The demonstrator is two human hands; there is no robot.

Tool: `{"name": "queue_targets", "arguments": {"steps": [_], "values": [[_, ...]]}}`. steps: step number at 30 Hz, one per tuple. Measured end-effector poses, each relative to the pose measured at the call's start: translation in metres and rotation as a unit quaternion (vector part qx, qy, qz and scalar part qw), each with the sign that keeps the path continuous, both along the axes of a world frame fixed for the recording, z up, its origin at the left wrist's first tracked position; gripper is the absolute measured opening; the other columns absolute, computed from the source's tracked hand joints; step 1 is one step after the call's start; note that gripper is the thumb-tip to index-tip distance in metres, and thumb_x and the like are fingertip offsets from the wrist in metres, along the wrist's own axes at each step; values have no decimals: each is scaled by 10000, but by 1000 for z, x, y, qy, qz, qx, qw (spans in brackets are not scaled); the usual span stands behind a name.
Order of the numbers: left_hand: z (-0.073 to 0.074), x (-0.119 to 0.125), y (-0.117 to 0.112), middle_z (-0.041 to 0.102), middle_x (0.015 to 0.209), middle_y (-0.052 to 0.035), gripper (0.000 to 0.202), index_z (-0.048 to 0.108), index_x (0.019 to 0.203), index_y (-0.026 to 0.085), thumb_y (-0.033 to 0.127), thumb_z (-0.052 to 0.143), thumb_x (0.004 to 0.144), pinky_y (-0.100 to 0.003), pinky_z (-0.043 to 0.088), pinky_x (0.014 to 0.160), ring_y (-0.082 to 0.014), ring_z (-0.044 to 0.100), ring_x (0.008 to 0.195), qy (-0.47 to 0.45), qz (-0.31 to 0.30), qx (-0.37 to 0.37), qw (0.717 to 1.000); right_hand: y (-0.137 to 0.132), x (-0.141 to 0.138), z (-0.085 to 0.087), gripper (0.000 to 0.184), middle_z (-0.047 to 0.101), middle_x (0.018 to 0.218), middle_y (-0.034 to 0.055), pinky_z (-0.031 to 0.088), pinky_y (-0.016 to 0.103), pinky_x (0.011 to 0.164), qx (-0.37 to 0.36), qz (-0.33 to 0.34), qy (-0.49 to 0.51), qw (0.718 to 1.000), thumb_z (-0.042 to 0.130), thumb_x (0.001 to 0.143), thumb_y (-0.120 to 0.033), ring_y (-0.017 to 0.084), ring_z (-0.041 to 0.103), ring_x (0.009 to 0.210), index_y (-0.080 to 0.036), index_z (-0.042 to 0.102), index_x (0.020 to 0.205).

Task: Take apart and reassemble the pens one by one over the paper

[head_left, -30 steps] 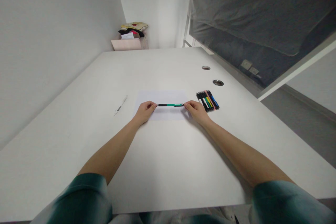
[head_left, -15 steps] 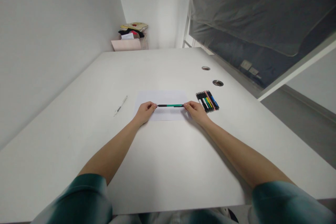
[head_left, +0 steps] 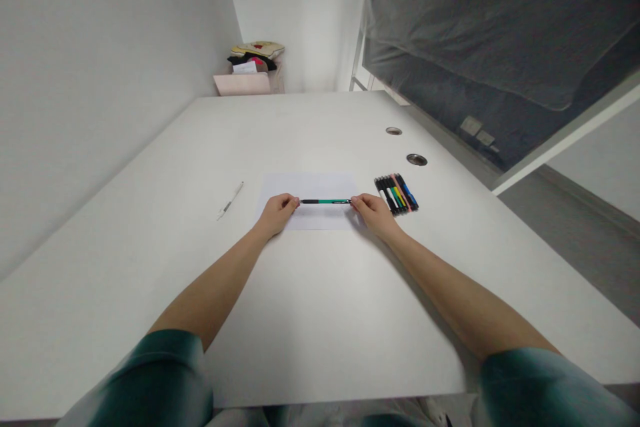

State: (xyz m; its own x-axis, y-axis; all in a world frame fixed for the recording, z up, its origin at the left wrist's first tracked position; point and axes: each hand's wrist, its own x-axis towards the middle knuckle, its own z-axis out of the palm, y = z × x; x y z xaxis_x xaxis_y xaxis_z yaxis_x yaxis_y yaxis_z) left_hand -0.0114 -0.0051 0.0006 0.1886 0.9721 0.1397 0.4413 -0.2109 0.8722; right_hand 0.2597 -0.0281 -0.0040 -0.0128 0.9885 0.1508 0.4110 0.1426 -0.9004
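Observation:
A green and black pen [head_left: 327,201] lies level between my two hands, just over a sheet of white paper [head_left: 310,183]. My left hand [head_left: 279,212] pinches its black end with thumb and fingers. At the other end, the fingertips of my right hand [head_left: 373,212] are closed on the pen. A faint shadow falls on the paper under it. Right beside my right hand lies a row of several pens [head_left: 396,194] in black, white, green, yellow, pink and blue.
A thin white pen [head_left: 231,201] lies alone left of the paper on the white table [head_left: 320,320]. Two round metal-rimmed holes, one nearer [head_left: 417,159] and one farther [head_left: 393,131], are set near the right edge. A pink box [head_left: 243,85] with things piled in it stands beyond the far edge.
The pen has rolled slightly between my fingers, so its clip shows differently. Both hands stay in nearly the same place, and the view has shifted a little.

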Motion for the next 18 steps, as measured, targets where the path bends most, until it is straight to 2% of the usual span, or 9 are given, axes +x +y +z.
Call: {"name": "queue_targets", "arguments": {"steps": [9, 18], "values": [[3, 1, -2, 523, 599, 7, 369, 622, 718, 159, 497, 520, 825, -272, 335, 583, -138, 445, 587, 3, 7, -4, 1000, 1, 0, -1, 502, 503, 552, -8, 310, 292, 544, 6, -2, -13, 1000, 510, 794, -661, 133, 414, 544, -184, 591, 659], [3, 1, -2, 537, 590, 5, 390, 620, 704, 161, 518, 522, 828, -276, 353, 581, -141, 457, 586, 7, 10, -3, 1000, 0, -2, 3, 517, 475, 519, -17, 294, 290, 519, 0, -3, -9, 1000, 508, 781, -686, 126, 384, 511, -194, 569, 633]]}}
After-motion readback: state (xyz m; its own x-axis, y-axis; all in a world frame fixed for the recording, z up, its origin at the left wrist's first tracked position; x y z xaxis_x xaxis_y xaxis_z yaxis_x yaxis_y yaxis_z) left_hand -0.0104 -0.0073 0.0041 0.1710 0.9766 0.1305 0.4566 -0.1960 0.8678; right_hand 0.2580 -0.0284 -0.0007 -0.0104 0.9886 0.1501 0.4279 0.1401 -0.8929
